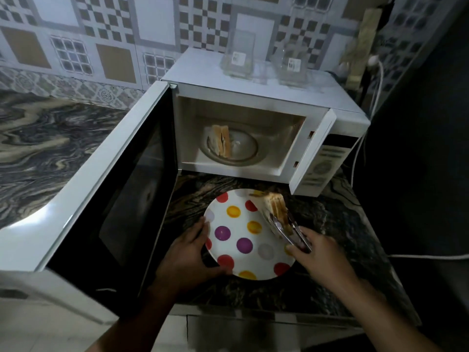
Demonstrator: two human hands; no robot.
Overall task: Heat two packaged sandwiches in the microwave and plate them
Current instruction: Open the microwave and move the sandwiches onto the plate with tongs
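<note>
Right hand grips tongs clamped on a sandwich at the plate rim, seemingly overhanging; it could tip off. Left hand fingers curl round the plate

Two bare forearms rise from the bottom edge of the frame, with no sleeve, cuff or glove showing on either. The left hand and right hand carry no ring, watch, bracelet or band that can be made out. In the dim light the nails appear short and unpainted.
</note>
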